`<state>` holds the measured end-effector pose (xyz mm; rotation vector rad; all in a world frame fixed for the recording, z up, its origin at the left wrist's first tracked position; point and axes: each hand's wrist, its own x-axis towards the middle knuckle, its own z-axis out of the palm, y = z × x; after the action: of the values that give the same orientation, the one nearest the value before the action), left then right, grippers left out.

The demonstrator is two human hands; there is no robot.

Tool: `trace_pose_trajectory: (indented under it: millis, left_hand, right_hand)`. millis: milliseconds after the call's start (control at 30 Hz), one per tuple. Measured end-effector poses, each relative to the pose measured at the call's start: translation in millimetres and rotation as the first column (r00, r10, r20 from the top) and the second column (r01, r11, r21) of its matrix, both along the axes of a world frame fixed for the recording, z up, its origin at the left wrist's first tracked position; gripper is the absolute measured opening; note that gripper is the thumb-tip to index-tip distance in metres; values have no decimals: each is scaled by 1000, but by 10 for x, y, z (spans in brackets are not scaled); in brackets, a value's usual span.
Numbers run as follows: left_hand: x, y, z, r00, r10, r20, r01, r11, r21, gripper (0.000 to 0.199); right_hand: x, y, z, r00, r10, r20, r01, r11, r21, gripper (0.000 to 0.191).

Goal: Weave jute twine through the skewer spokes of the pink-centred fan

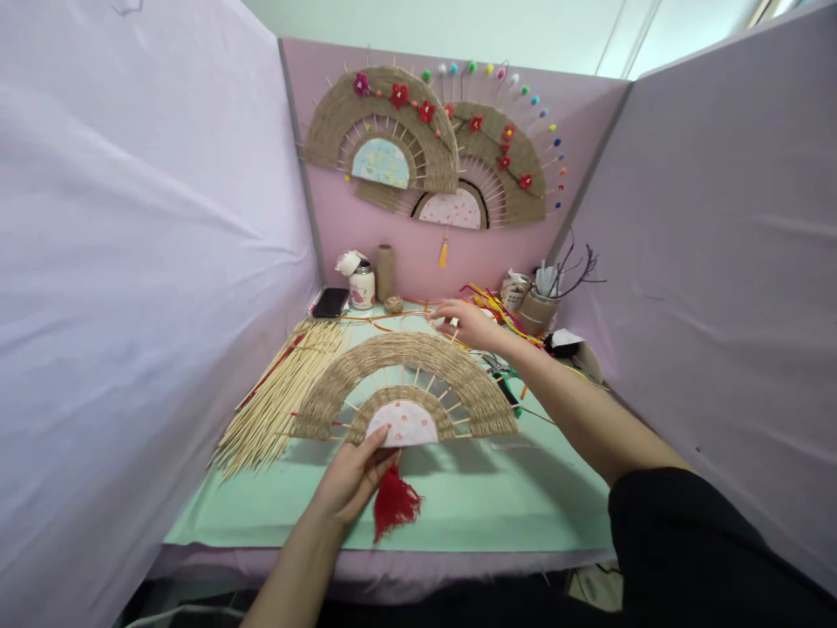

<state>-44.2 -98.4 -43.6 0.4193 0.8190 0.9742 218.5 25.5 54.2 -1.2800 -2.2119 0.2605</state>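
Note:
My left hand [358, 475] grips a half-round woven fan [405, 349] at its lower middle, the thumb on the spotted pink-and-white centre piece [409, 421]. Two bands of tan cord run around thin sticks, with a gap between them. Below the centre hangs a red tassel [396, 506], beside my left fingers. Beyond the fan's upper edge, my right hand [467, 323] is held out with its fingers apart and slightly bent. It is nearest to the orange strips [379, 321] on the table, and I see nothing held in it.
Thin wooden sticks [281, 406] lie heaped at left, near a black phone [330, 303]. A white jar [362, 286] and a cord spool [385, 273] stand behind. Coloured stems [503, 310], pots with twigs [540, 310] and scissors [495, 365] are at right. Decorated fans [385, 113] hang on the pink panel.

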Motion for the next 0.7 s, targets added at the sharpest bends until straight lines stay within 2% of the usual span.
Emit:
trace_pose_trajectory:
  millis: [67,100,167,300,367,467,600,700]
  left_hand:
    - [50,55,-22,1000,8,9,-8,1000,5,10]
    - [68,80,-29,1000,12,11,-12,1000,9,11]
    - [99,127,-35,1000,12,13,-12,1000,17,13]
    - [200,251,-39,998,-43,35,43,999,10,13]
    - [266,325,-39,998,-47,45,48,999,-13,11]
    - [320,399,-23,999,10,47,-9,999,-35,8]
    - [237,313,16,998,46,32,-45,999,-28,6]
    - [121,186,21,997,14,-81,-12,999,31,21]
  right_hand:
    - [98,-126,69,971,-76,-229,38,985,-169,29]
    - [138,-204,97,948,-98,-302,13,962,-272,33]
    - [190,-361,124,926,-118,-358,-34,920,-390,36]
    - [181,-532,28,930,-94,-356,-48,928,-370,32]
    - [152,-535,-69,916,-157,-368,11,930,-367,32]
    - [128,-499,-202,891,-251,-378,118,932,-342,29]
    - [139,-460,-297,866,-245,-435,125,950,-286,27]
    - [152,-444,-343,870,-230,-436,135,962,-237,24]
